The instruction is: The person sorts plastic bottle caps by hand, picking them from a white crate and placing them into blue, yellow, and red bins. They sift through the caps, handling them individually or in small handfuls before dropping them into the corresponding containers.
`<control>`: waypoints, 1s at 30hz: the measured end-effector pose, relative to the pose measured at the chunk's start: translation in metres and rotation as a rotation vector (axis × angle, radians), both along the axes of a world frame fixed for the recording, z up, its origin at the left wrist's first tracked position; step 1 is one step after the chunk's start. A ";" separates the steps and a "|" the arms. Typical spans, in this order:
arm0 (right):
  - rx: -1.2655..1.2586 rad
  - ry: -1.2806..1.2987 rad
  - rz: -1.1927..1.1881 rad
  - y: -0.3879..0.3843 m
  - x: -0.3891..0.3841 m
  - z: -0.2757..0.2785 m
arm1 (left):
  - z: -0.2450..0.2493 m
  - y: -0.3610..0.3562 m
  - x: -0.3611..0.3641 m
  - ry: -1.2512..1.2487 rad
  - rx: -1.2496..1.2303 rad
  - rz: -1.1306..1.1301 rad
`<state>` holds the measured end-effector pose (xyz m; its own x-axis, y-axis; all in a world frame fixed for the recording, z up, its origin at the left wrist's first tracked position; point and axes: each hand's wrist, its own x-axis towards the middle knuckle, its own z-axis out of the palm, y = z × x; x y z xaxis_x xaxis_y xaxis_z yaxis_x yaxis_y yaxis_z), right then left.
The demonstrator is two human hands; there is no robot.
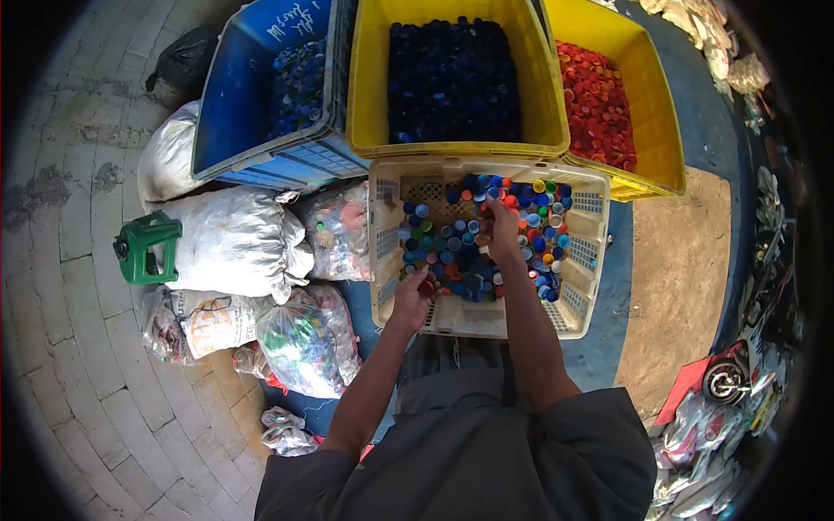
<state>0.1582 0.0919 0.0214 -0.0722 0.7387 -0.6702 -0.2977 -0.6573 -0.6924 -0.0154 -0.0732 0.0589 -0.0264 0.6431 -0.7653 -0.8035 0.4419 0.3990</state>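
A cream plastic crate (380,304) in front of me holds many loose bottle caps (452,245) in blue, green, orange, white and other colours. My left hand (410,304) is over the crate's near left part, fingers curled round a dark red bottle cap (426,286). Farther in, my right hand (504,233) reaches down among the caps, its fingers drawn together near some orange ones. What those fingers hold, if anything, is hidden by the hand.
Behind the crate stand a blue bin (252,156) of mixed caps, a yellow bin (369,104) of dark blue caps and another yellow bin (656,113) of red caps. Stuffed sacks (230,243) and a green plastic container (152,247) lie left. A brown board (678,278) is right.
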 end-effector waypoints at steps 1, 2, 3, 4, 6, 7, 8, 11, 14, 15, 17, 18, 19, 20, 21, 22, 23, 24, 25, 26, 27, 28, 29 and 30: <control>-0.070 0.173 -0.078 -0.007 0.019 0.005 | -0.003 0.010 0.006 0.024 0.008 -0.071; -0.093 0.287 -0.170 -0.016 0.035 0.009 | -0.006 0.020 0.013 0.049 0.019 -0.141; -0.115 0.402 -0.262 -0.026 0.051 0.014 | -0.011 0.030 0.020 0.074 0.029 -0.211; -0.004 0.431 -0.257 -0.036 0.068 0.020 | -0.015 0.042 0.032 0.132 -0.010 -0.257; 0.068 0.504 -0.314 -0.055 0.095 0.035 | -0.021 0.064 0.051 0.176 0.003 -0.374; 0.107 0.540 -0.342 -0.063 0.106 0.044 | -0.024 0.073 0.060 0.198 0.011 -0.434; 0.106 0.536 -0.390 -0.071 0.117 0.050 | -0.039 0.081 0.067 0.217 0.030 -0.489; 0.107 0.612 -0.502 -0.091 0.136 0.066 | -0.033 0.110 0.091 0.558 0.099 -0.816; 0.119 0.641 -0.578 -0.109 0.144 0.073 | -0.083 0.120 0.099 0.967 0.332 -1.114; 0.119 0.639 -0.601 -0.113 0.144 0.075 | -0.084 0.123 0.104 1.118 0.439 -1.196; 0.113 0.670 -0.616 -0.121 0.144 0.076 | -0.086 0.126 0.114 1.272 0.453 -1.205; 0.116 0.680 -0.612 -0.125 0.143 0.074 | -0.081 0.128 0.119 1.351 0.455 -1.204; 0.116 0.692 -0.606 -0.128 0.142 0.071 | -0.076 0.129 0.122 1.352 0.451 -1.219; 0.098 0.670 -0.609 -0.131 0.141 0.067 | -0.070 0.130 0.125 1.355 0.446 -1.232; 0.102 0.676 -0.601 -0.133 0.141 0.063 | -0.069 0.131 0.125 1.359 0.440 -1.243; 0.106 0.682 -0.591 -0.135 0.140 0.060 | -0.072 0.130 0.125 1.375 0.464 -1.268; 0.111 0.687 -0.580 -0.136 0.140 0.057 | -0.074 0.130 0.125 1.390 0.488 -1.292; 0.110 0.688 -0.576 -0.136 0.139 0.057 | -0.075 0.130 0.125 1.405 0.514 -1.313; 0.110 0.687 -0.571 -0.136 0.138 0.057 | -0.076 0.130 0.126 1.401 0.511 -1.323; 0.107 0.685 -0.567 -0.136 0.138 0.057 | -0.077 0.128 0.125 1.395 0.506 -1.335; 0.108 0.677 -0.559 -0.135 0.137 0.058 | -0.079 0.126 0.125 1.388 0.501 -1.346; 0.109 0.668 -0.551 -0.134 0.137 0.058 | -0.082 0.124 0.125 1.419 0.522 -1.326; 0.110 0.659 -0.541 -0.133 0.138 0.059 | -0.084 0.122 0.126 1.449 0.542 -1.304; 0.109 0.658 -0.538 -0.132 0.138 0.060 | -0.086 0.121 0.127 1.480 0.562 -1.280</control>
<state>0.2966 -0.0399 0.0815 -0.0426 0.8418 -0.5382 -0.9133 -0.2511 -0.3205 0.1114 0.0475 -0.0271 0.2523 0.9066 -0.3384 0.8072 -0.0044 0.5902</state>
